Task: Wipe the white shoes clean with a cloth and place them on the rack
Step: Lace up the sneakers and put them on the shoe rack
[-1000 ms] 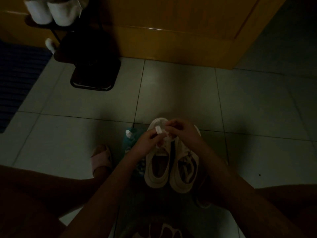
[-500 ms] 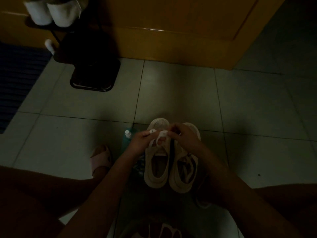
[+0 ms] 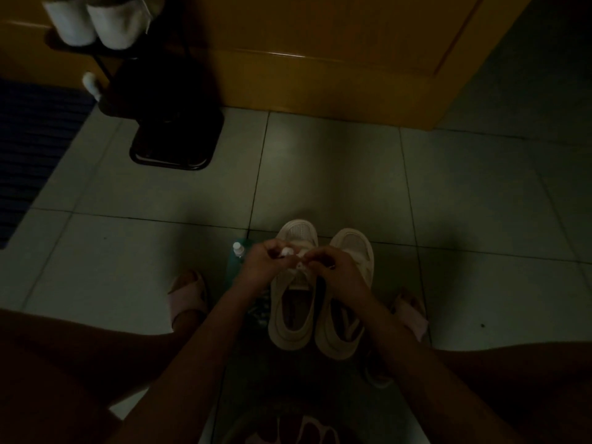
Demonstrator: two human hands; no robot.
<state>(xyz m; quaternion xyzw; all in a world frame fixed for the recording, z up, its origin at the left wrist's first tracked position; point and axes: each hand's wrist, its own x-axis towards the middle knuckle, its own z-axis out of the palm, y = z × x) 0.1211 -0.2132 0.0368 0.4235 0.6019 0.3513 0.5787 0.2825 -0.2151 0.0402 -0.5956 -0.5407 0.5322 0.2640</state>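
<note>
Shoes (image 3: 320,293) stood side by side on the floor (image 3: 320,174) between your knees, toes pointing away from you.
Your left hand (image 3: 261,265) and right hand (image 3: 336,270), both nearly closed, pinched something small and white over the left shoe; the rack (image 3: 173,136) was far to the front-left.

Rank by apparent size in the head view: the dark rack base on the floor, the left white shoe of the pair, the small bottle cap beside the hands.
1. Rack base, largest, though farther away.
2. Left white shoe.
3. Bottle cap, clearly smallest.
</note>
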